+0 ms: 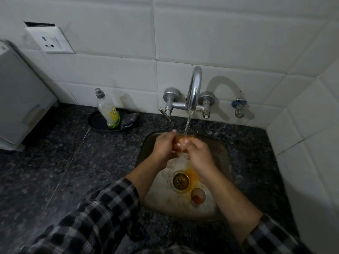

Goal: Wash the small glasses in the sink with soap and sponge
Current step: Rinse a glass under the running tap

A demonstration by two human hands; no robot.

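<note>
Head cam is looking down at a small steel sink (222,154) set in dark speckled granite, tap (194,87) running. Both hands are up at the far end of the basin right under the stream: left hand (164,145) is wrapped around a small glass (180,143) with orange residue, and it looks tipped on its side, long axis running roughly left to right, mouth end towards the right hand (199,153). Right hand's fingers are curled in at that end, touching the glass, maybe rubbing the rim or inside, can't really tell through the water. So both hands are closed on that one glass, no sponge visible in either as far as I can see. The thing that matters for what's next, I reckon: the second glass (197,196) sits upright on the sink floor at the near side, just right of the drain (180,181), and it lies directly under the right forearm, so the right hand is the closer one, pulling back towards the body. Soap is way off left: a dish soap bottle (108,111) standing on a dark round tray (95,121) on the counter, with a dark scrubber-ish lump (130,119) beside it, so left hand's job. Bottle has a yellow-green label but the writing's too blurry to read, no brand I can make out.
</note>
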